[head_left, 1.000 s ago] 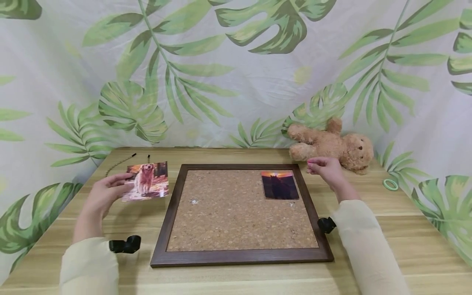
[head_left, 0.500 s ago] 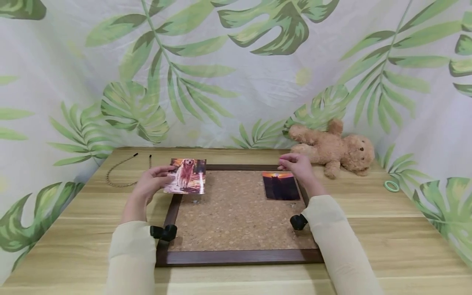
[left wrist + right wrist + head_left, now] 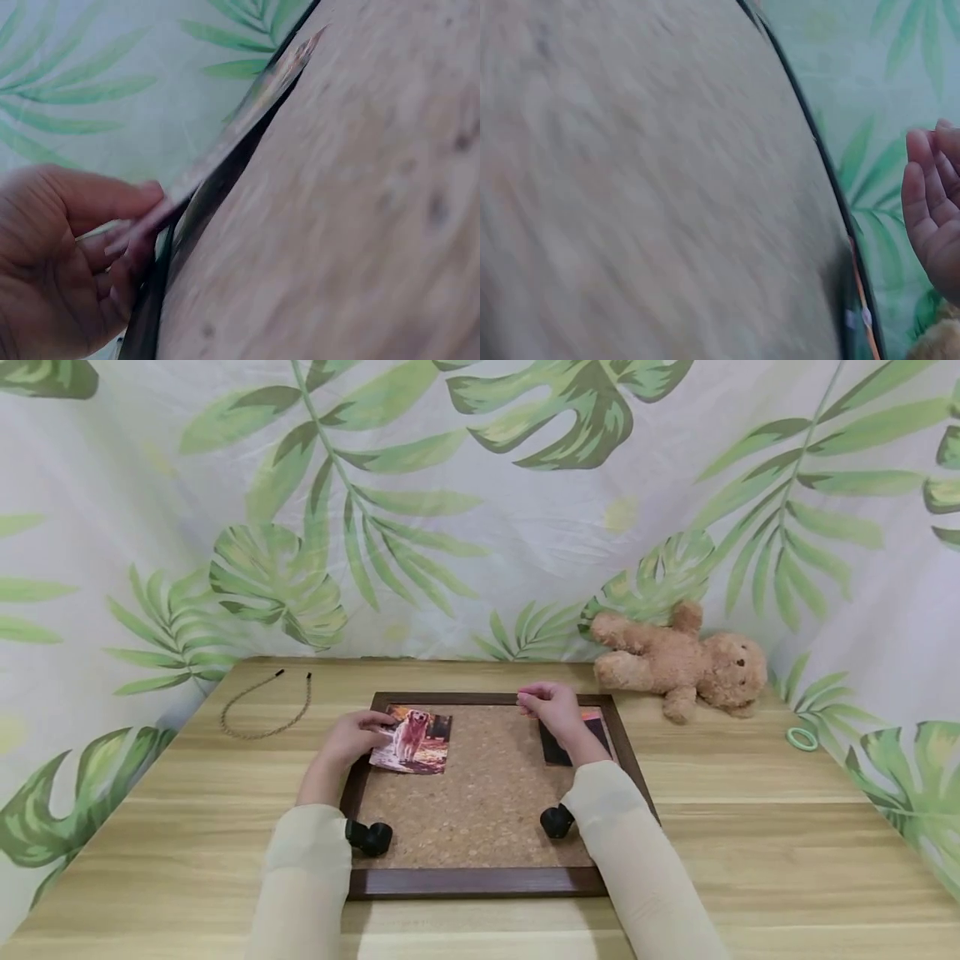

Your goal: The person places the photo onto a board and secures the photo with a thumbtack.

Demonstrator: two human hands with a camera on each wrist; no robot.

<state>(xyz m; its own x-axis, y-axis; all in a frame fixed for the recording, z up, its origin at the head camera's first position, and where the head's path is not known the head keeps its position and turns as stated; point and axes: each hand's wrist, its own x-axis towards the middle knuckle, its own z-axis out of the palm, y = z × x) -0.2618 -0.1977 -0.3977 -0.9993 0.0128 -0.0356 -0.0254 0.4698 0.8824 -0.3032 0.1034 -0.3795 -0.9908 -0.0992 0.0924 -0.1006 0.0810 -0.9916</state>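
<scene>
My left hand [image 3: 348, 742] pinches the left edge of a photo of a golden dog [image 3: 422, 747] over the upper left of a corkboard [image 3: 480, 818] with a dark brown frame. Seen from the left wrist, the photo [image 3: 225, 146] slants close over the cork, thumb [image 3: 112, 199] on top and fingers beneath. Above the board's upper right part, my right hand [image 3: 561, 714] has thumb and fingertips together on something small and pink [image 3: 522, 696], mostly hidden. A dark sunset photo [image 3: 557, 750] lies on the cork, partly covered by that hand.
Behind the board to the right lies a brown teddy bear [image 3: 675, 664] on its side. A pale green ring [image 3: 802, 739] is at the table's right edge. On the left, a thin chain-like band [image 3: 258, 732] curves on the wooden table [image 3: 750, 860].
My left hand has carried the dog photo rightward from beside the board and lowered it over the cork. My right hand has moved left from near the bear to above the board.
</scene>
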